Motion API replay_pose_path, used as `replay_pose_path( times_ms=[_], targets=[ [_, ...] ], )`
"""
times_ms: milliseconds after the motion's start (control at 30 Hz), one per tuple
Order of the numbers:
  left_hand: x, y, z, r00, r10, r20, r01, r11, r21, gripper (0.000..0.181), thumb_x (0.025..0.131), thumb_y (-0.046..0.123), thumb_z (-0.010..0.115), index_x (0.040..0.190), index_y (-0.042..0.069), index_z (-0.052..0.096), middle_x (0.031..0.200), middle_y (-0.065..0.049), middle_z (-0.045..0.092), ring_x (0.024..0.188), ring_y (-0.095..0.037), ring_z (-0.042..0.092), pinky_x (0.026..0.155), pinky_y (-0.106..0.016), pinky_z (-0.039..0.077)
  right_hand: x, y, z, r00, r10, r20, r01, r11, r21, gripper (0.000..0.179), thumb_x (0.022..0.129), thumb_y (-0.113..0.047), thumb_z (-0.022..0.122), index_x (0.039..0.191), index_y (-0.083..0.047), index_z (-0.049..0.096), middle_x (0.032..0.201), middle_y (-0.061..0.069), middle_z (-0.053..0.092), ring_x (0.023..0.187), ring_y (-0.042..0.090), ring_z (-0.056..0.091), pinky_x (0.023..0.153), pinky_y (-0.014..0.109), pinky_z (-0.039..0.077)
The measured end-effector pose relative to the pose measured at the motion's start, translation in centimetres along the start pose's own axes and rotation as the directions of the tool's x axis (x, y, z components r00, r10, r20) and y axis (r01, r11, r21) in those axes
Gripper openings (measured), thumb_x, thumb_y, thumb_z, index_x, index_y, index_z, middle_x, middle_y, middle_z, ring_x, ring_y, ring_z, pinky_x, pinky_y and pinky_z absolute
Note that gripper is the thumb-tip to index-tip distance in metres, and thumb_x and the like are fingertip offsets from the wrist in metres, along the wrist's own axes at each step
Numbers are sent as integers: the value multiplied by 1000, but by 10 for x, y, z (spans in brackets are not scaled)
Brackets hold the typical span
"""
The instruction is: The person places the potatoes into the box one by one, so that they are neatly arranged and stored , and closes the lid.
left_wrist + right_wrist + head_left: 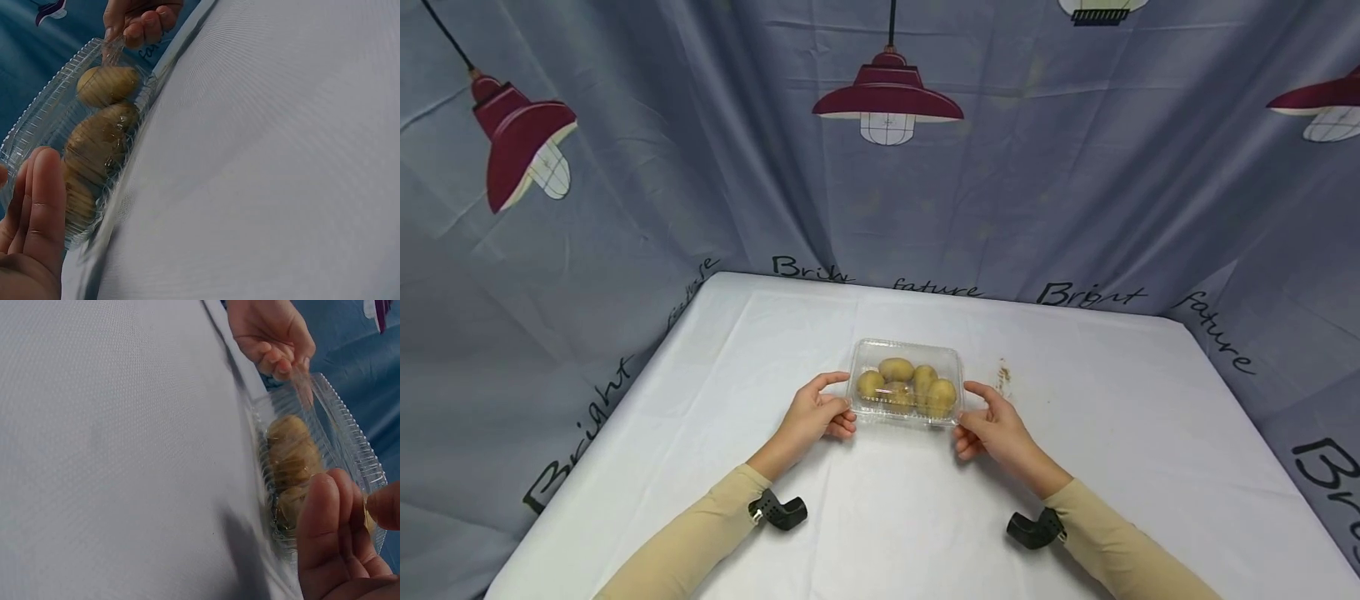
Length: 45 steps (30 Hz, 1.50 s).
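A clear plastic clamshell container (906, 346) with its lid down sits at the middle of the white table. Inside it lie several yellow-brown potatoes (896, 369), which also show through the side wall in both wrist views. At the container's left end, my left hand (812, 414) grips the edge, thumb at the near corner and index finger farther along the side. My right hand (996, 429) holds the opposite end in much the same way, its thumb at the near right corner. The undersides of the fingers' hold are partly hidden in the head view.
Brown crumbs or dirt (1003, 377) lie on the white tablecloth (1090, 467) just right of the container. A blue-grey curtain (1000, 192) printed with lamps and lettering surrounds the back and sides of the table. Each wrist wears a black camera mount (778, 510).
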<state>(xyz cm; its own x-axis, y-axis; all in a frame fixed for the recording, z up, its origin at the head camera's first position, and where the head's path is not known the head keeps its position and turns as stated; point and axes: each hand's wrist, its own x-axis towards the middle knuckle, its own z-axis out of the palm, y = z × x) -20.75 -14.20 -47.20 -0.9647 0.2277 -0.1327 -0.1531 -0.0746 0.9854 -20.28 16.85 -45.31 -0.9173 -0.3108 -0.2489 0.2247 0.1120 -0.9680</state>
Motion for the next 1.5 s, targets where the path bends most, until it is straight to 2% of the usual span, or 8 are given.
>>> replay_pose_path(
  times_ms=[333,533,633,800,1000,1100,1367,1500],
  targets=[
    [3,-3,1,999,-31,-39,30,999,-25,55,94,-2,53,148,-2,40,68,1,68,57,-10,67,57,-25,60,-1,0,3,999,0,-39,-2,999,-34,71,101,-4,53,159,1,14,73,3,69,57,11,67,57,29,60],
    [6,2,-6,992,19,-121,-6,995,104,49,95,3,55,144,0,48,74,-3,70,61,-12,68,57,-27,61,-1,-8,-10,998,-28,-58,15,975,-222,71,100,-12,59,157,3,20,86,14,71,65,19,70,60,35,62],
    [12,13,-13,981,58,-184,-18,977,214,44,97,10,57,140,1,54,83,-9,73,66,-14,70,58,-28,61,0,-17,-21,995,-57,-84,28,951,-309,68,100,-16,60,156,4,26,94,22,71,69,20,70,62,35,62],
    [24,35,-29,964,116,-238,-2,903,430,40,98,20,60,134,3,61,104,-20,73,81,-17,70,63,-24,57,2,-31,-44,990,-80,-117,24,906,-423,66,101,-22,61,155,1,31,104,28,71,75,20,71,65,32,61],
    [36,60,-46,948,218,-231,-28,783,622,36,97,23,60,130,7,65,109,-16,72,97,-26,67,74,-28,53,3,-45,-66,982,-116,-147,26,863,-505,65,102,-24,61,155,0,33,108,28,70,79,23,71,66,31,60],
    [40,71,-54,943,246,-222,-37,744,667,36,98,25,60,129,9,66,114,-16,72,108,-31,67,85,-38,55,4,-50,-74,979,-127,-158,24,847,-531,66,102,-27,61,155,0,33,111,29,69,81,25,71,68,32,61],
    [46,94,-70,954,238,-180,-36,690,723,39,99,26,58,133,7,62,123,-19,70,117,-35,64,96,-49,53,7,-64,-91,967,-164,-194,9,785,-619,68,102,-32,62,154,1,34,114,28,70,83,22,70,67,27,59],
    [50,101,-76,952,273,-135,-64,614,787,42,99,26,59,136,5,61,132,-23,65,124,-41,59,103,-54,50,7,-70,-98,952,-203,-228,-16,711,-703,65,102,-33,60,153,-1,38,118,26,69,93,29,69,74,35,58]
  ],
)
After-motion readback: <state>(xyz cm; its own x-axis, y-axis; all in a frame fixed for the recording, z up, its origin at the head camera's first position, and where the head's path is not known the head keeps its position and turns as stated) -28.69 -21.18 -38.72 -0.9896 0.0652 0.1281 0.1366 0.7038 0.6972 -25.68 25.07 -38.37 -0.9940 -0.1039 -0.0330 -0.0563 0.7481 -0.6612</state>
